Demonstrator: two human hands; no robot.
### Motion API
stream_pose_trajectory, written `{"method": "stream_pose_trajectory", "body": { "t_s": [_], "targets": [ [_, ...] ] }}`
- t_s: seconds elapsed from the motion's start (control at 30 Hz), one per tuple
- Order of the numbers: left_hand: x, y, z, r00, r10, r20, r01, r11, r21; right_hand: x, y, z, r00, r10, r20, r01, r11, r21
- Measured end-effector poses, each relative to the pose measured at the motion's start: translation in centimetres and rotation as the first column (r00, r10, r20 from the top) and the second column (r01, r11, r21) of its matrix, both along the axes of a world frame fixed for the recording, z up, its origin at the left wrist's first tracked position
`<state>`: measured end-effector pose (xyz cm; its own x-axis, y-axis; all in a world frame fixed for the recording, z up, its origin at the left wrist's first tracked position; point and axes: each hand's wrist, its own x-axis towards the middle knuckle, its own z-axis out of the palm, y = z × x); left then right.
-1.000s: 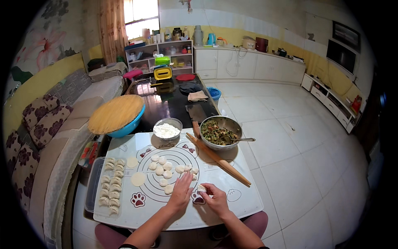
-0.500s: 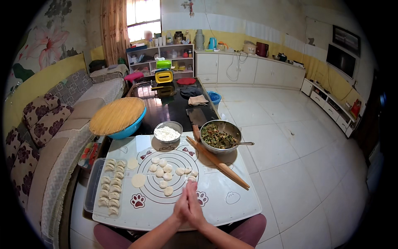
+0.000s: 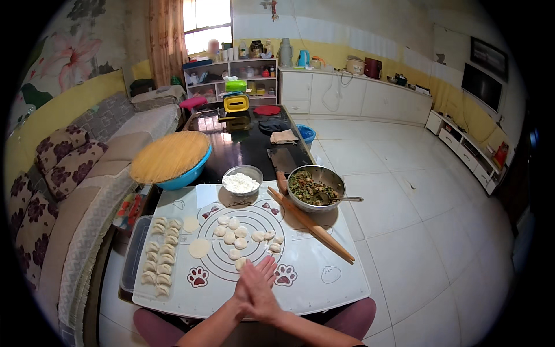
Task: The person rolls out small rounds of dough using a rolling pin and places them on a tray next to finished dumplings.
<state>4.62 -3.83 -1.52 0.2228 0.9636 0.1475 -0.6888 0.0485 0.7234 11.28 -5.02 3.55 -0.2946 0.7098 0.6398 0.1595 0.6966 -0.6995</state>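
Observation:
My left hand (image 3: 245, 287) and my right hand (image 3: 263, 295) press against each other, palm to palm, above the near part of the white kneading mat (image 3: 312, 289). Their fingers are stretched out, and whatever may lie between the palms is hidden. Just beyond the fingertips are several small pale dough pieces (image 3: 229, 237), one of them partly behind my fingers. Two flat round dumpling wrappers (image 3: 199, 248) rest on the mat to the left. Filled dumplings (image 3: 164, 269) stand in rows in a clear plastic tray (image 3: 137, 254) along the left edge.
A wooden rolling pin (image 3: 312, 225) slants across the mat's right side. Behind it stands a steel bowl (image 3: 341, 191) of chopped filling with a spoon. A bowl of white flour (image 3: 241, 183) is at the mat's far edge, beside a blue basin (image 3: 191, 173) under a round wooden lid (image 3: 170, 156).
My joined hands have shifted slightly back and left, and their fingers now cross at more of an angle. The dough pieces at the right show more fully. The view has tilted slightly.

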Motion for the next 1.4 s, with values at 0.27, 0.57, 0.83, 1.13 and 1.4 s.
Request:
{"method": "stream_pose_trajectory", "body": {
  "t_s": [0.27,0.57,0.83,1.13,1.4],
  "targets": [
    [0.5,-2.2,6.6,0.971,0.042,0.235,-0.083,0.982,0.171,-0.2,0.0,-0.6,0.990,-0.080,0.115,0.082,0.997,-0.005],
    [-4.7,1.0,3.7,0.670,-0.027,-0.742,0.065,0.998,0.022,2.3,4.8,0.7,0.982,-0.188,0.002,0.187,0.977,-0.104],
    [-5.2,-0.7,4.6,-0.194,0.492,-0.849,0.552,0.770,0.320,8.3,9.1,-0.2,0.839,-0.429,0.334,0.424,0.901,0.090],
    [-5.7,0.8,5.1,-0.026,0.409,-0.912,0.381,0.848,0.369,7.7,10.7,-1.4,0.773,-0.512,0.374,0.434,0.857,0.278],
    [-5.0,2.7,6.3,0.380,0.462,-0.801,-0.091,0.881,0.464,9.6,7.9,-1.5,0.945,-0.303,-0.121,0.199,0.830,-0.520]
  ]
}}
